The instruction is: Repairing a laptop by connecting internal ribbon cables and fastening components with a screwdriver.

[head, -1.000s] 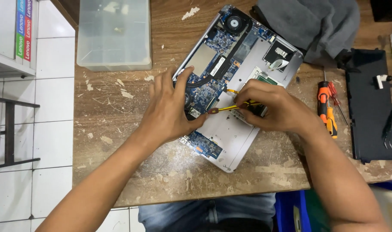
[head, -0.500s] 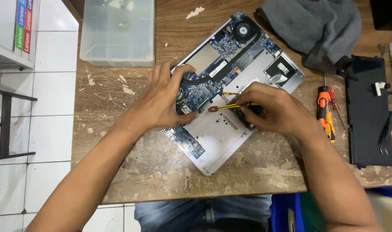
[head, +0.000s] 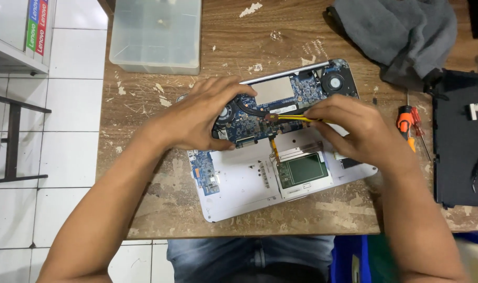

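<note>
Right hand (head: 354, 131), clamped on a yellow tool (head: 294, 118), probes the board (head: 254, 123) of the opened laptop (head: 239, 188) just left of it, while left hand (head: 207, 115) presses flat there; steady, careful prying seems needed.

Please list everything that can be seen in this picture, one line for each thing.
Opened white laptop base with blue circuit board: one, table centre.
Thin yellow tool: one, over the board, in right hand.
Clear plastic box: one, table's far left.
Grey cloth: one, far right.
Orange-handled screwdriver: one, right of laptop.
Flat black panel: one, right edge.
Worn wooden table: one, brown.
Left hand: on the board.
Right hand: holding the tool.
</note>
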